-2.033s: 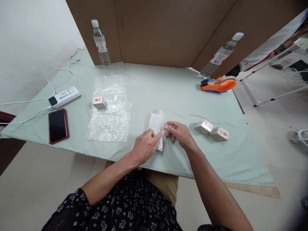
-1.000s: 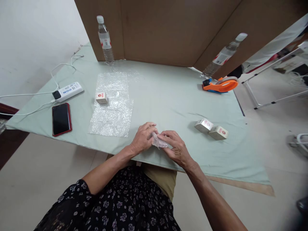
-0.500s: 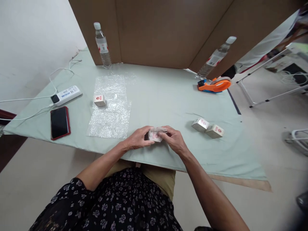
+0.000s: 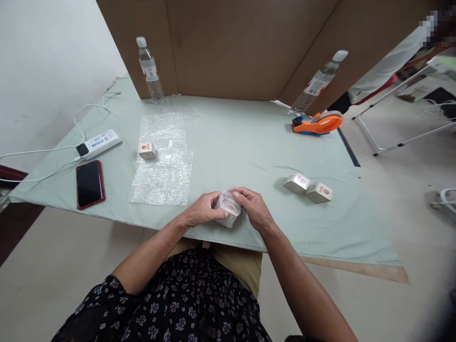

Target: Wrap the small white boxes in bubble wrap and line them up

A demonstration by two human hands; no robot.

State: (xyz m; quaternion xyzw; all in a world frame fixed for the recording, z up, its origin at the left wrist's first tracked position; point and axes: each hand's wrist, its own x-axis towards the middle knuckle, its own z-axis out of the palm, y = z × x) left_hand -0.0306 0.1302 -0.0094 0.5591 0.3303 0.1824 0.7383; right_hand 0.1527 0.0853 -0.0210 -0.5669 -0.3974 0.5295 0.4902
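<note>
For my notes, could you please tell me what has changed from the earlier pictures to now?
The wrapped box, earlier a long bundle, is now compact and turned, its print showing. The left hand went from its top to hold its left side; the right hand moved from its right edge to its far edge. Unmoved: the small box on bubble wrap, the tape dispenser.

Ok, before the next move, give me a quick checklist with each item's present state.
1. Left hand on the wrapped box: ok, thumb against it.
2. Right hand at the wrapped box: ok, fingers at its upper edge.
3. Wrapping sealed all round: cannot tell, hands cover part.
4. Tape dispenser away from both hands: ok, toward the table's far right.
5. Unwrapped box on the bubble wrap: ok, resting on it.
</note>
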